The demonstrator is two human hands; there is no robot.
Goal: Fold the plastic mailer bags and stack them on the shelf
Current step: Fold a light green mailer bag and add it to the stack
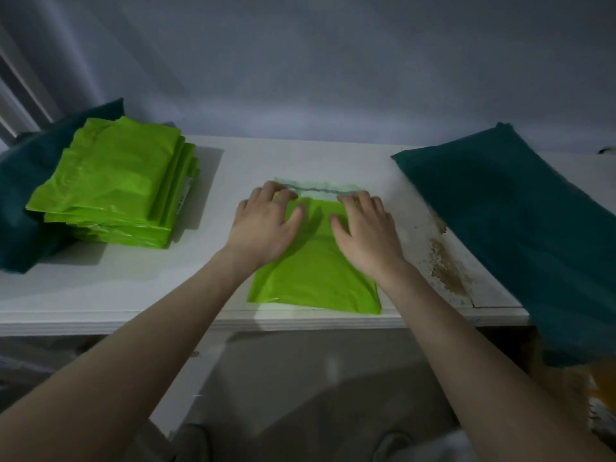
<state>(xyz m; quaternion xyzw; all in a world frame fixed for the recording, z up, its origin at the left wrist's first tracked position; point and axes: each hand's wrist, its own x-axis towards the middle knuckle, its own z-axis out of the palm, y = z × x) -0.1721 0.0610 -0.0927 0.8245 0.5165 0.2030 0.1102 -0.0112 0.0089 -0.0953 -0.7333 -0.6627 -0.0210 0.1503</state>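
Note:
A bright green plastic mailer bag (313,278) lies flat in the middle of the white shelf (133,288), its pale sealing flap (320,190) at the far end. My left hand (266,221) rests palm down on its left half, fingertips at the flap. On the right half, my right hand (363,225) lies the same way, fingers spread and touching the flap's edge. A stack of folded green mailer bags (113,181) sits at the left of the shelf.
Dark teal mailer bags (513,208) lie at the right, hanging over the shelf's front edge. More teal material (20,201) lies under and behind the green stack at the left. Worn brown patches (446,268) mark the shelf surface. A wall rises behind.

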